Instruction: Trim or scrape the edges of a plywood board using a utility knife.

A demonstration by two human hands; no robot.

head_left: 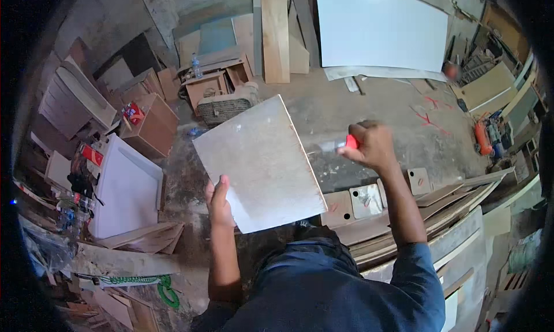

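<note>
My left hand (220,200) grips a pale, whitish wooden board (259,164) by its lower left edge, thumb on the face and fingers behind it. The board is held up tilted in front of me, its right edge showing rough reddish-brown wood. To the right of that edge, my right hand (372,145) is closed around a scraper (340,144) with a red handle and a greyish flat blade. Motion blurs the blade, which points left at the board's edge; I cannot tell whether it touches.
A white tray-like panel (130,187) stands at the left beside a brown box (151,124). Long curved boards (427,216) lie stacked at the right. A large white sheet (381,29) leans at the back. A green hose-like coil (168,293) lies at lower left.
</note>
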